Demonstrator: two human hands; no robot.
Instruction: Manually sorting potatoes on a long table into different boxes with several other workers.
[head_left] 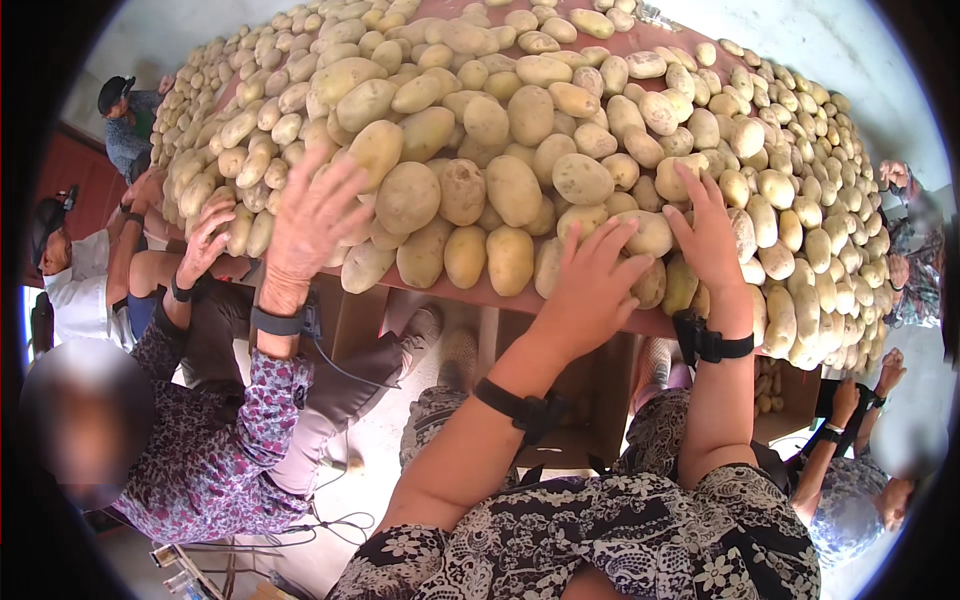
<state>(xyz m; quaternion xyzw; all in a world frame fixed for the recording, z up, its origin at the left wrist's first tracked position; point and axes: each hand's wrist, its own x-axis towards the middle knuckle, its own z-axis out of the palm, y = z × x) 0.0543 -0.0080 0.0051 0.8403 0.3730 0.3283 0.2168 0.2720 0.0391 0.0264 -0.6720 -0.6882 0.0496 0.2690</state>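
Observation:
A deep heap of yellow-brown potatoes [513, 190] covers the reddish table in front of me. My left hand [592, 290] rests over the near edge of the heap, fingers spread and bent, touching potatoes but gripping none. A pale potato [648, 233] lies between my two hands. My right hand [712, 235] reaches in from the right with its fingers apart. Its fingertips touch a rounder potato [676, 182], and its thumb is beside the pale one. Both my wrists wear black straps.
At my left, a co-worker's hands [315, 215] hover over the heap, one blurred. More people work at the far left and along the right side. Cardboard boxes [577, 395] stand under the table edge [470, 291]. Loose cables [325, 525] lie on the floor at lower left.

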